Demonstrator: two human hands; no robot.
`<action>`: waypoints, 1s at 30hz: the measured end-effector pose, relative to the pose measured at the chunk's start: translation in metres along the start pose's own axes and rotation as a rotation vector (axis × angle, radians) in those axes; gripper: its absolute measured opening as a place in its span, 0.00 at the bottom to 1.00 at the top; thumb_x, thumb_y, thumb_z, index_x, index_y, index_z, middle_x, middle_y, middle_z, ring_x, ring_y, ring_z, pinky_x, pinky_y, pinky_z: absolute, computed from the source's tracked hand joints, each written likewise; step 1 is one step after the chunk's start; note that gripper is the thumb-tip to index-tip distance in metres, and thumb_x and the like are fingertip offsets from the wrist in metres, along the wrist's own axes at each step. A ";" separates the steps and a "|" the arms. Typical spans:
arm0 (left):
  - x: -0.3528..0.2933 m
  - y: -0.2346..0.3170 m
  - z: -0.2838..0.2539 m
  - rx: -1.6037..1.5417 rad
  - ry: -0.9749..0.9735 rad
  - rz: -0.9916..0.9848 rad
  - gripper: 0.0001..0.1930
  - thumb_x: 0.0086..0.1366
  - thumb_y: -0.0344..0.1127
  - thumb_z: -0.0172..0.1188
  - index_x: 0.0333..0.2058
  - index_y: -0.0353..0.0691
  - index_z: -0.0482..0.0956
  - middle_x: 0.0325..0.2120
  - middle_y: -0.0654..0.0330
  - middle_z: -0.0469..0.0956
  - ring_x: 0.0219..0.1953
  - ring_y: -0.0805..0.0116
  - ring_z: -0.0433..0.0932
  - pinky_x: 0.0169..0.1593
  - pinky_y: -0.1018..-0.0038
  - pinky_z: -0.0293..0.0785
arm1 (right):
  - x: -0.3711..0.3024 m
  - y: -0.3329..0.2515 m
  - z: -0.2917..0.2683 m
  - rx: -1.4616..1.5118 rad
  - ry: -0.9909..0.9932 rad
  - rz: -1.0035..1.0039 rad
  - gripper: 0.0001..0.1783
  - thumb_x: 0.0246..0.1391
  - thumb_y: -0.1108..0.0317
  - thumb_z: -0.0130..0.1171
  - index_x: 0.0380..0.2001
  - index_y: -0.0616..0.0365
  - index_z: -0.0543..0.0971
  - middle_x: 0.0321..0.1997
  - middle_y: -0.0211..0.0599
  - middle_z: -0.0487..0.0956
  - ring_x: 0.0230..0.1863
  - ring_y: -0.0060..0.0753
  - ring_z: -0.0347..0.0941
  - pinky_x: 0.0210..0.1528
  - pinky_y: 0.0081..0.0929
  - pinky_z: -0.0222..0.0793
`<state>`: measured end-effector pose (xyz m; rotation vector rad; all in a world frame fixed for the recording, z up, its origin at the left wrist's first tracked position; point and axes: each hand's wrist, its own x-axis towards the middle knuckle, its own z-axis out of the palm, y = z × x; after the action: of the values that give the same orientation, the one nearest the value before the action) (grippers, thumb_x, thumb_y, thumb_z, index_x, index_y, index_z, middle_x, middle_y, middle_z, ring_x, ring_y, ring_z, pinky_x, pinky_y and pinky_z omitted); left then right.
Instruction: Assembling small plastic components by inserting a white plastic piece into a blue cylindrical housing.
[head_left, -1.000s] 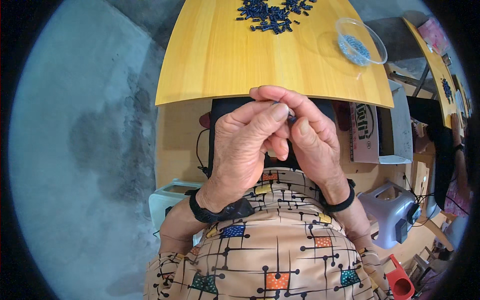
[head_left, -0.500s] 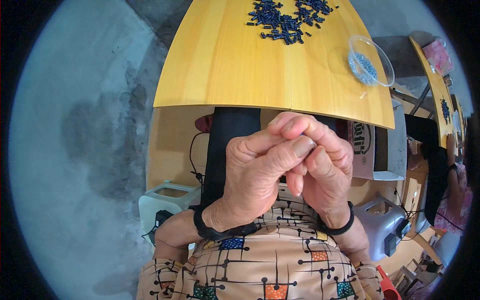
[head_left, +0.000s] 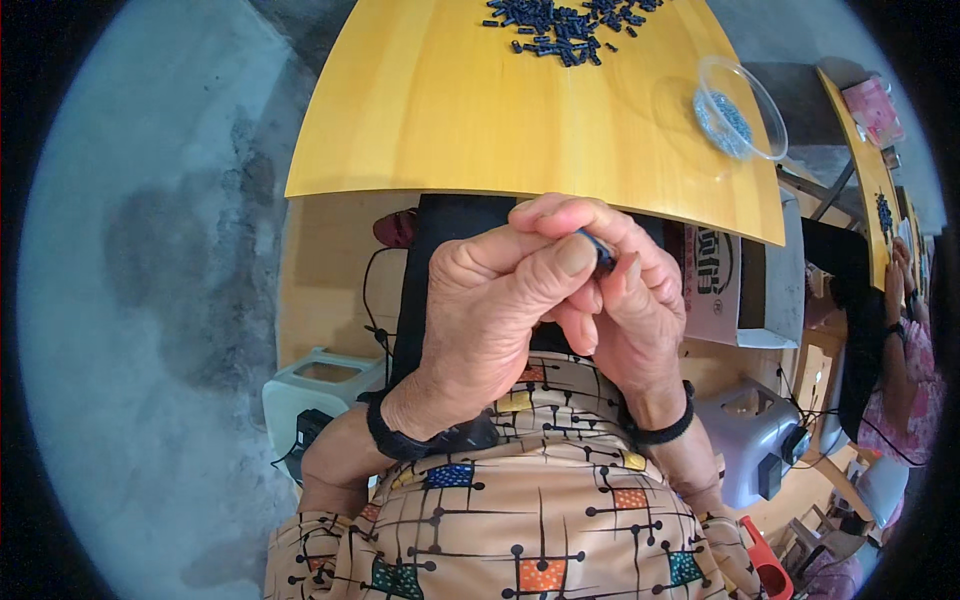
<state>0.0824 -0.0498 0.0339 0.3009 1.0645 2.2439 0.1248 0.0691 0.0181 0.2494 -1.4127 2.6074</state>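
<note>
My left hand (head_left: 485, 305) and my right hand (head_left: 645, 300) meet in front of my chest, just off the table's near edge, fingertips pressed together. Between them a small dark piece (head_left: 604, 256) peeks out beside my left thumb; most of it is covered by fingers. Both hands are closed around it. On the table (head_left: 480, 130), a heap of small dark-blue or black cylindrical pieces (head_left: 567, 28) lies at the far side. A clear round plastic tub (head_left: 770, 110) near the right edge holds many tiny silvery parts (head_left: 724, 124), too small to make out singly.
A pale green stool (head_left: 300, 400) stands at my left, a grey-purple stool (head_left: 745, 425) at my right. Under the table is a printed cardboard box (head_left: 712, 275). Farther right, another person's hands (head_left: 895, 265) are at a second table (head_left: 858, 150). Cables hang by the stools.
My joined hands have shifted slightly up and left in the picture. The fingertips have parted a little, so the dark piece shows more. The whole view has moved slightly.
</note>
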 end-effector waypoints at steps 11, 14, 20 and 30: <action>-0.004 0.005 -0.006 0.244 -0.014 -0.034 0.15 0.64 0.39 0.53 0.28 0.31 0.77 0.21 0.55 0.75 0.17 0.71 0.74 0.18 0.78 0.74 | -0.006 0.001 -0.012 -0.144 -0.045 -0.035 0.33 0.56 0.47 0.48 0.46 0.73 0.70 0.51 0.55 0.69 0.52 0.40 0.66 0.56 0.32 0.60; -0.005 0.006 -0.006 0.196 -0.013 -0.061 0.11 0.62 0.35 0.56 0.30 0.31 0.79 0.21 0.58 0.76 0.18 0.75 0.75 0.21 0.84 0.72 | -0.006 0.006 -0.016 -0.185 -0.061 -0.090 0.29 0.58 0.50 0.47 0.49 0.69 0.70 0.51 0.49 0.70 0.41 0.29 0.68 0.45 0.24 0.63; -0.004 0.012 -0.006 0.249 0.044 -0.050 0.09 0.60 0.31 0.57 0.30 0.30 0.79 0.20 0.58 0.77 0.17 0.74 0.75 0.22 0.82 0.73 | -0.012 0.004 -0.010 -0.192 0.155 -0.120 0.19 0.51 0.67 0.59 0.46 0.65 0.74 0.41 0.37 0.75 0.31 0.18 0.70 0.31 0.15 0.66; -0.001 0.016 -0.022 0.361 -0.100 -0.140 0.07 0.57 0.29 0.58 0.27 0.29 0.79 0.18 0.59 0.76 0.17 0.76 0.74 0.22 0.83 0.72 | -0.019 0.000 -0.011 -0.199 0.272 -0.094 0.07 0.45 0.75 0.63 0.29 0.63 0.76 0.27 0.29 0.75 0.27 0.16 0.70 0.29 0.13 0.67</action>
<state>0.0663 -0.0720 0.0320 0.4686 1.3890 1.8872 0.1426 0.0768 0.0076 -0.0617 -1.5064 2.2995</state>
